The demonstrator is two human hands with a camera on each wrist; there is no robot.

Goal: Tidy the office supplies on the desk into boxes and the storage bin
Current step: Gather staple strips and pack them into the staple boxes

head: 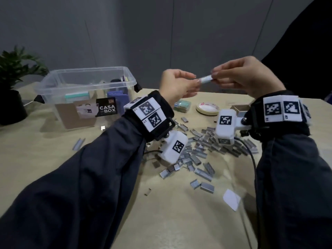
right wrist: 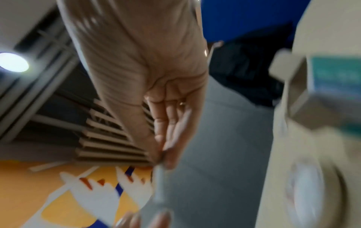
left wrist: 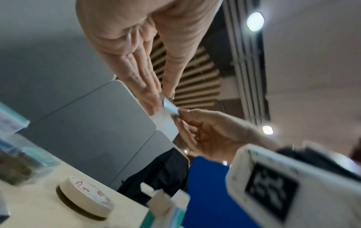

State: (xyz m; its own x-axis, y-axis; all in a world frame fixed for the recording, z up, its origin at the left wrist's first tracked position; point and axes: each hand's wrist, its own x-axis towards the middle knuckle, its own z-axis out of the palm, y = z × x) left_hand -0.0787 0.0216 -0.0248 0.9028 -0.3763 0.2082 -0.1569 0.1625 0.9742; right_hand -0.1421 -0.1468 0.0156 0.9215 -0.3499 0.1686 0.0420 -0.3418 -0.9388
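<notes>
Both hands, left (head: 177,85) and right (head: 246,78), pinch opposite ends of a staple strip (head: 206,79), raised above the surface (head: 53,150). Loose staples (head: 201,151) lie below; the bin (head: 86,90) stands well left.

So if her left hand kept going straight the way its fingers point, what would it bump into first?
The left hand points at the right hand, so it would probably meet those fingertips first; both already pinch the same small white strip.
</notes>
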